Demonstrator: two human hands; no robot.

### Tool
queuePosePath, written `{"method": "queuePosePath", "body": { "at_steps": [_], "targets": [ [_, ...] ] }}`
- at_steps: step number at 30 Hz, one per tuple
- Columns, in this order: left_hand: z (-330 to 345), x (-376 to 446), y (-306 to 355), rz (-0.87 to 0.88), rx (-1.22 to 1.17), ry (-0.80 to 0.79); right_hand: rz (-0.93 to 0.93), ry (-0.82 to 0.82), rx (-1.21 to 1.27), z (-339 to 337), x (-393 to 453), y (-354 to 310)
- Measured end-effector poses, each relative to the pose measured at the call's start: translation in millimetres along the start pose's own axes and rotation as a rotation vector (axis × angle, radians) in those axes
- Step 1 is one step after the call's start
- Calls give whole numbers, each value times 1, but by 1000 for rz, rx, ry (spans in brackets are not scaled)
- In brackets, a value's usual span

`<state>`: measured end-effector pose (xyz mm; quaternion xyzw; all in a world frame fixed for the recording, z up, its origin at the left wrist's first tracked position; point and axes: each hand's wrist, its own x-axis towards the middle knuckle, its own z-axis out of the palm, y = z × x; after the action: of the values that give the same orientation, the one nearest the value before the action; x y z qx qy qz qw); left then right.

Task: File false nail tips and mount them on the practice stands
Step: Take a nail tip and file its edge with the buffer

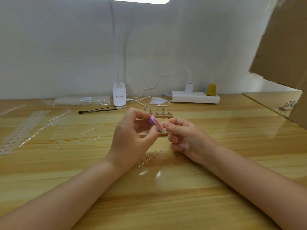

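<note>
Head view, left hand [131, 138] grip holding nail file [156, 124], right hand [184, 136] grip pinched, contents unclear

Wooden table [216, 163] is carrying all items. White clip lamp [119, 95] is standing at the back edge by the wall, its cable [159, 78] running to a white power strip [196, 97]. Small yellow pouch [211, 89] is sitting on the strip. Cardboard box [282, 44] is overhanging at right.

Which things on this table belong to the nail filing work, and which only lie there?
For the job: pink and purple file block in left hand; right hand; wooden stand with metal pegs; clear plastic nail sprue.

Lying about: white clip lamp; white power strip; black tweezers.
</note>
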<state>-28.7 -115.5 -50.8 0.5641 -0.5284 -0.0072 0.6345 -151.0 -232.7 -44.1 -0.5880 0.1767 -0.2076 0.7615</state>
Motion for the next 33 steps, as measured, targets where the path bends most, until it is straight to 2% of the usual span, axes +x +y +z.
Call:
{"method": "queuePosePath", "body": {
  "at_steps": [2,4,9,14,21,29,33],
  "targets": [
    [-2,4,3,-78,-133,115,15,20,-21,-1,1,0],
    [-5,7,3,-113,-172,162,23,51,-8,-1,1,1],
    [-2,2,-3,-131,-93,59,39,57,18,1,2,-1],
    [-4,3,-9,-140,-43,49,30,89,33,-1,1,0],
    [-1,1,-9,-62,-21,10,-23,100,36,0,1,4],
    [-1,1,-16,96,198,-55,-40,59,-8,-2,1,7],
    [-2,1,-17,150,266,-96,-60,90,-55,0,0,6]
  ]
}}
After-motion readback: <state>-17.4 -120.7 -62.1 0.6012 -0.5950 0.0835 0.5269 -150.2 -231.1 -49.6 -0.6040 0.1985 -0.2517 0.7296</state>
